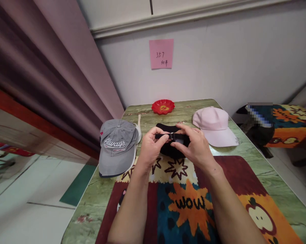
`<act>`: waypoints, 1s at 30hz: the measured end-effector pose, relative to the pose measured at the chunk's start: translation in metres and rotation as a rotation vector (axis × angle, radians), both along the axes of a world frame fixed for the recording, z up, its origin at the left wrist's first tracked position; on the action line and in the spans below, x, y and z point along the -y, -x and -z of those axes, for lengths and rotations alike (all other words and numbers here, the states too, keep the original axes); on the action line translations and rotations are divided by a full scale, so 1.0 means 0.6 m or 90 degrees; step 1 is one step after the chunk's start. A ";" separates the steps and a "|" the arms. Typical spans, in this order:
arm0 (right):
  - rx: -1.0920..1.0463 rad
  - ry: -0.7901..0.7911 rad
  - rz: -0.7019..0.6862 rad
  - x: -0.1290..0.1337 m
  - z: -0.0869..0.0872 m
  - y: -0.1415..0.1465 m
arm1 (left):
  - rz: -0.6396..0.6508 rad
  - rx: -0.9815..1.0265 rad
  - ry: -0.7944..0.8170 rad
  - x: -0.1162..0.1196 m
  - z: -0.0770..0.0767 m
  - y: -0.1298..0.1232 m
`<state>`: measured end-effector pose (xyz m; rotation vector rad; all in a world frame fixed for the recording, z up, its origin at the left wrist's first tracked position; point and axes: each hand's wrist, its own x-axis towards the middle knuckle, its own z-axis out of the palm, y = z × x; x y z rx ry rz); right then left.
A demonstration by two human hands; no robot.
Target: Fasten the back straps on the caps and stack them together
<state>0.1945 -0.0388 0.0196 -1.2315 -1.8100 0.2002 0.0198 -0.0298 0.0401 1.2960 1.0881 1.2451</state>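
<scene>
Grey cap (118, 135) brim toward wearer, lettering readable, near tabletop's (92, 193) left edge. Left hand (153, 145) pinches the strap (178, 136), seemingly to keep it taut. Black cap (169, 150) at mat's (233, 173) far edge, buckle (172, 136) exposed, likely for access. Right hand (197, 145) grips black cap beside buckle, probably steadying it. Pink cap (211, 122) rests right, clear of both hands.

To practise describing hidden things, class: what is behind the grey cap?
A whitish item with a thin pale strap shows past the right edge of the grey cap. The cap covers the rest; its full shape cannot be told.
</scene>
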 end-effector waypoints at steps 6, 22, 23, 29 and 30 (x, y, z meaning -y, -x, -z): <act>-0.091 0.083 -0.039 0.001 -0.009 -0.013 | -0.071 -0.174 -0.120 -0.001 -0.001 0.011; -0.122 0.132 -0.085 0.007 -0.021 -0.013 | 0.081 -0.307 -0.264 -0.010 0.000 0.022; -0.123 0.133 -0.093 0.007 -0.021 -0.012 | 0.090 -0.305 -0.265 -0.010 0.000 0.023; -0.075 0.078 -0.068 0.006 -0.016 -0.006 | 0.111 -0.332 -0.255 -0.006 -0.005 0.021; -0.060 0.066 -0.053 0.006 -0.015 -0.004 | 0.098 -0.339 -0.258 -0.005 -0.005 0.019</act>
